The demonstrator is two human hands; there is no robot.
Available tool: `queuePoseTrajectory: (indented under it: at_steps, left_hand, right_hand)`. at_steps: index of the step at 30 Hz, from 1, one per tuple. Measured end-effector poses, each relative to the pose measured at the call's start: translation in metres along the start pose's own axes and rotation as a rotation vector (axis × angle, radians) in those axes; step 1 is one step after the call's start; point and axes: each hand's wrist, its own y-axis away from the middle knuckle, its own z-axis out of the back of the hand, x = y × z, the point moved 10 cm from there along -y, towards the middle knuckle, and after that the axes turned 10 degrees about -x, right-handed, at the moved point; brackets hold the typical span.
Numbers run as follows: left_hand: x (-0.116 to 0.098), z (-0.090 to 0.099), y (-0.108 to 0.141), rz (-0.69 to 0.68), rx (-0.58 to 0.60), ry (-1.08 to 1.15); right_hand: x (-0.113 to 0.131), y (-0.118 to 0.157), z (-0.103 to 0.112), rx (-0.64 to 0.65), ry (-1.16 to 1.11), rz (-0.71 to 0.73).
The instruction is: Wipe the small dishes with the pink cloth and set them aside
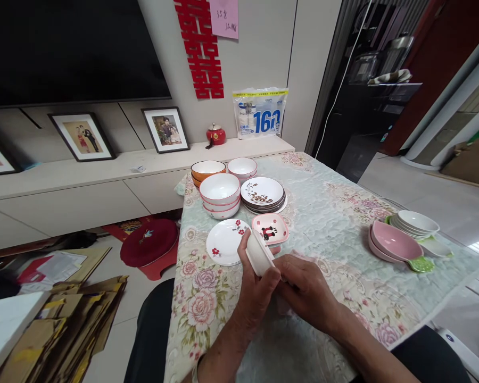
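My left hand grips a small white dish tipped up on its side, thumb on the near edge and fingers along the left. Against the dish's right side, my right hand is closed with its fingers bent. Pale pink cloth shows behind and below the right hand; most of it is hidden. Just beyond the held dish lies a square pink-rimmed dish with a cartoon figure. White plates with red flowers are stacked to its left.
Farther back stand red-rimmed white bowls, orange bowls, pink-rimmed bowls and brown-flowered plates. Pink bowls and white bowls with green handles sit at the right. A floral cloth covers the table.
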Motion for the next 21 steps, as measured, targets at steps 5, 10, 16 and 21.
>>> queuePoseTrajectory:
  at_steps: [5,10,16,21]
  left_hand:
    - [0.001,0.007,-0.004,-0.01,-0.083,0.072]
    - [0.027,0.001,-0.008,0.275,-0.079,0.233]
    - [0.021,-0.003,-0.008,0.194,0.014,0.121]
    - [0.004,0.009,-0.008,-0.03,-0.046,-0.065]
  right_hand:
    - [-0.001,0.0,-0.011,0.074,-0.067,-0.008]
    - [-0.006,0.004,-0.019,0.183,0.127,0.084]
    - [-0.007,0.003,-0.006,0.104,0.176,0.051]
    - [-0.005,0.003,-0.006,0.1,0.104,-0.025]
